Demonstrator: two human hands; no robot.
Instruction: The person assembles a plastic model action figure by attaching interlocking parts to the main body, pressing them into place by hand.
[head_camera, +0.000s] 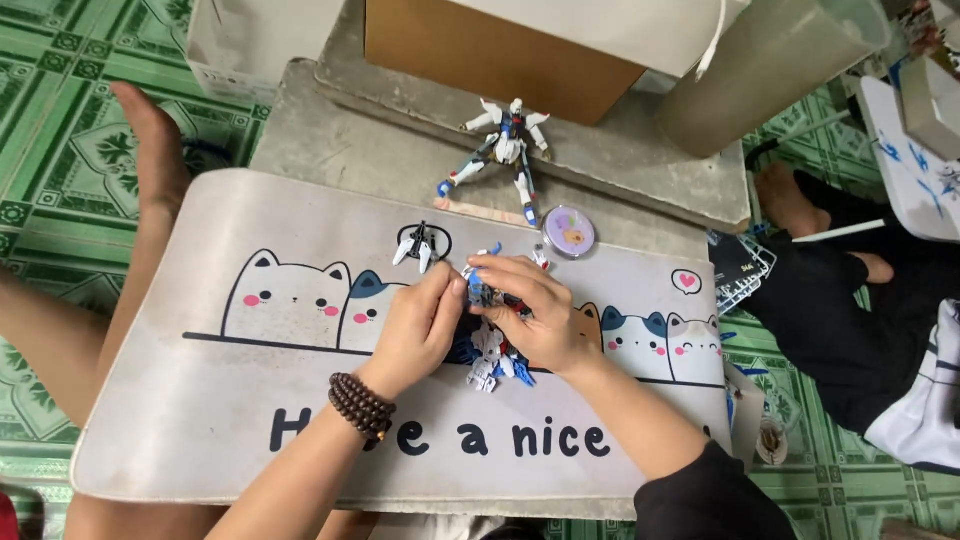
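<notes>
Blue-and-white plastic parts of a small robot model (490, 295) are pinched between both hands at the middle of a cat-printed mat (250, 400). The left hand (420, 325) (a brown bead bracelet (362, 406) is worn at its wrist) is closed on the model from the left, and the right hand (530, 310) is closed on it from the right. More loose parts (492, 368) lie just below. A finished robot figure (505, 150) stands beyond the mat, near a round lilac tin (568, 232).

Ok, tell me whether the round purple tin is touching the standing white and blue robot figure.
Apart. The head view shows bare grey slab between the round purple tin and the nearest foot of the white and blue robot figure; the tin lies on the mat's top edge.
</notes>
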